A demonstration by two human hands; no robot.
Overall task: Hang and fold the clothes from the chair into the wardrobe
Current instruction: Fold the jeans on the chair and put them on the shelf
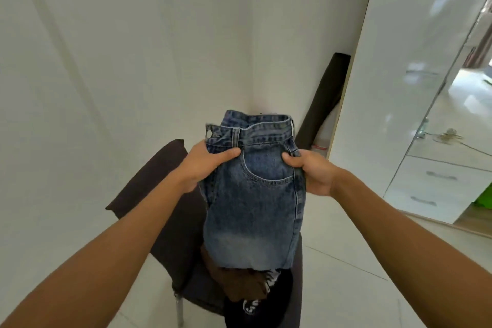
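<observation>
A pair of blue denim jeans [255, 208], folded over, hangs upright in front of me above the dark chair [165, 210]. My left hand [205, 165] grips its left edge just below the waistband, thumb across the front. My right hand [311, 173] pinches the right side seam at the pocket. On the chair seat below lie a brown garment [239, 285] and a black garment with white print [255, 306], partly hidden by the jeans. The glossy white wardrobe [399, 88] stands to the right.
A dark rolled mat [324, 98] leans in the corner between the white wall and the wardrobe. White drawers with metal handles [436, 181] show beside a mirror panel at the right. The floor is pale tile.
</observation>
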